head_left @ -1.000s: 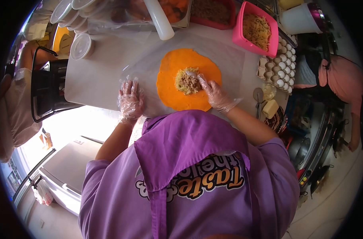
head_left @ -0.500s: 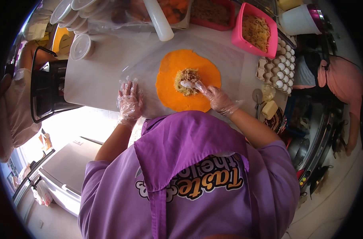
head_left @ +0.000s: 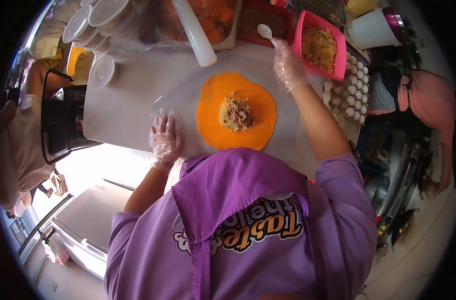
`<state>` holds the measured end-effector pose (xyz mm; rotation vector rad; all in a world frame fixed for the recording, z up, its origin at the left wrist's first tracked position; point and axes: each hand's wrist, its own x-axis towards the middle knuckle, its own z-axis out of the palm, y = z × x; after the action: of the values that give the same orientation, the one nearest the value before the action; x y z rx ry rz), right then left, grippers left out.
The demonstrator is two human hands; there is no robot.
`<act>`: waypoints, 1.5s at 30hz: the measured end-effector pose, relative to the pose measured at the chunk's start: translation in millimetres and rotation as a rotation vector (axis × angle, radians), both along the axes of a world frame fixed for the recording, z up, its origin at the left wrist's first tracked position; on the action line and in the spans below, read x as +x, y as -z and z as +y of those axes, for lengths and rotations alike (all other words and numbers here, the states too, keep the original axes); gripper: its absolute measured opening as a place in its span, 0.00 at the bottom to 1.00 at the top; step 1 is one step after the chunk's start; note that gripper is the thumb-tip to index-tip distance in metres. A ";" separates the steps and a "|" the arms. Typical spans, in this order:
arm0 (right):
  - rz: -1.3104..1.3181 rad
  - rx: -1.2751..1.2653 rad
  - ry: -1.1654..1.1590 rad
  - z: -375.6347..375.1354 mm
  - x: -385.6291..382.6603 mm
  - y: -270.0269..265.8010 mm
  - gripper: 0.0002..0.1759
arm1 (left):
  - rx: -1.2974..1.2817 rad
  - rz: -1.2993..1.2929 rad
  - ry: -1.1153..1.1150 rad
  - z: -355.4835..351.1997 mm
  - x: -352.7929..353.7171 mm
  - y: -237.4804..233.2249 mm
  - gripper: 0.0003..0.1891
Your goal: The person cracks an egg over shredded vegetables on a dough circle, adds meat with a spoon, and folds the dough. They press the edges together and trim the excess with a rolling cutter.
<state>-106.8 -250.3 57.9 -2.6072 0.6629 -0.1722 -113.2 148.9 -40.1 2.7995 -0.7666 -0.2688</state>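
Observation:
A flat round of orange dough [head_left: 210,107] lies on a clear plastic sheet, with a mound of shredded and minced filling [head_left: 235,114] at its middle. My left hand [head_left: 165,137], in a clear plastic glove, rests on the sheet left of the dough, fingers spread and holding nothing. My gloved right hand [head_left: 289,65] grips a white plastic spoon [head_left: 265,32] beyond the dough's upper right. The spoon's bowl is over the red container of brown minced filling [head_left: 255,22]. Beside that hand stands a pink container of shredded filling [head_left: 319,49].
A white rolling pin [head_left: 195,37] lies near a tray of orange pieces [head_left: 213,20]. Lidded tubs [head_left: 102,71] stand at the upper left. Egg trays [head_left: 355,90] and a person in pink [head_left: 428,100] are at the right; another person [head_left: 25,145] is at the far left.
My right hand has moved from the filling up to the red container with the spoon. More brown mince shows on the mound. My left hand has stayed on the sheet.

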 end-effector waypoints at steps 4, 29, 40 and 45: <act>0.070 -0.068 0.079 -28.1 57.8 12.9 0.17 | 0.029 0.030 -0.006 2.2 0.1 3.9 0.28; -0.236 0.802 0.412 -40.6 75.3 40.4 0.14 | 0.035 0.045 -0.005 0.9 1.3 0.9 0.29; -0.067 1.055 0.157 7.1 -45.8 11.3 0.13 | 0.013 0.030 0.015 4.4 0.4 4.5 0.29; -0.007 1.022 -0.125 40.6 -117.7 59.1 0.12 | -0.005 0.001 0.005 4.9 -0.2 6.9 0.28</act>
<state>-224.5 -209.7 -1.2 -1.6464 0.4123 0.1658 -113.5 153.7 -46.9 2.7931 -0.7726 -0.2693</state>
